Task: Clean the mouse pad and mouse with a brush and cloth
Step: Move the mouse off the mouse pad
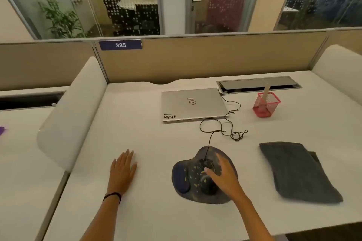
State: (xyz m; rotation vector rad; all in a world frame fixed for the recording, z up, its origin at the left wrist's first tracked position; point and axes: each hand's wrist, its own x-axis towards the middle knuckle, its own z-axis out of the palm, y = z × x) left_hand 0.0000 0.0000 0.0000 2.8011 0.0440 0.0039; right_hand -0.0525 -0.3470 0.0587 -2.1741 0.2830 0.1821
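One mouse partly beneath right fingers

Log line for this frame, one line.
left hand: flat on desk | right hand: touching mouse on pad | cloth: right of pad, untouched

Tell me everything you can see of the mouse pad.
The mouse pad is dark blue-grey, rounded and uneven in outline, with small yellow specks and a darker blue padded wrist rest along its left side. It looks soft. It lies flat on the white desk, left of the folded grey cloth, not touching it. The black wired mouse sits on it, with the right hand over the mouse and part of the pad.
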